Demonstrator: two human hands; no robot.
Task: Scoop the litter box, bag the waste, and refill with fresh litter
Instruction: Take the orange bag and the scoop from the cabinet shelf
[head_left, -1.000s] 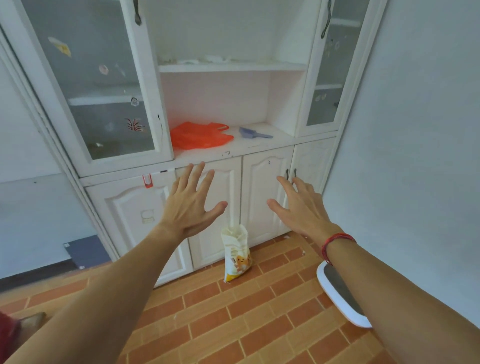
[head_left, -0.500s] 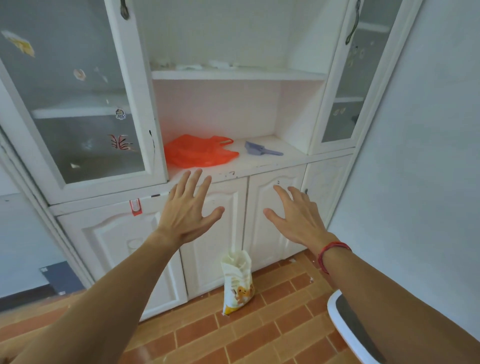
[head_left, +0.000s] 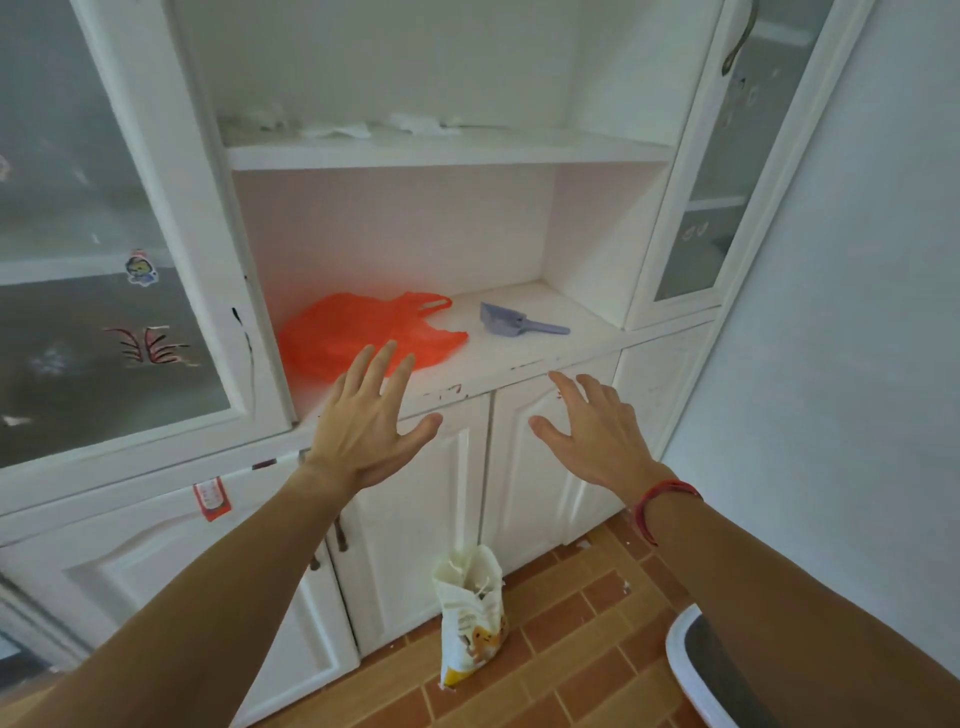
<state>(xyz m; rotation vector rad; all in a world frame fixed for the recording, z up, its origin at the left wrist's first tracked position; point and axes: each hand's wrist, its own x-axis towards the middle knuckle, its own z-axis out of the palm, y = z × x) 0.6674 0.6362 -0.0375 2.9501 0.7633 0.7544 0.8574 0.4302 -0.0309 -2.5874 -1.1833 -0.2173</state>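
An orange plastic bag (head_left: 353, 335) lies crumpled in the open niche of a white cabinet (head_left: 524, 358). To its right on the same ledge rests a small blue-grey litter scoop (head_left: 511, 323), handle pointing right. My left hand (head_left: 363, 426) hovers with spread fingers just in front of the bag, holding nothing. My right hand (head_left: 597, 431), a red band on its wrist, is spread in front of the ledge below the scoop, also holding nothing. A white and yellow litter sack (head_left: 470, 618) stands on the floor against the cabinet doors. The white rim of the litter box (head_left: 691, 670) shows at the bottom right.
Glass cabinet doors flank the niche on the left (head_left: 104, 291) and right (head_left: 722, 197). An upper shelf (head_left: 447, 150) holds crumpled white scraps. A plain wall (head_left: 852, 364) closes in on the right. The floor is orange brick tile (head_left: 566, 644).
The view has come closer to the cabinet and risen. Both open hands have moved up and forward toward the ledge; the left now reaches the bag's front edge.
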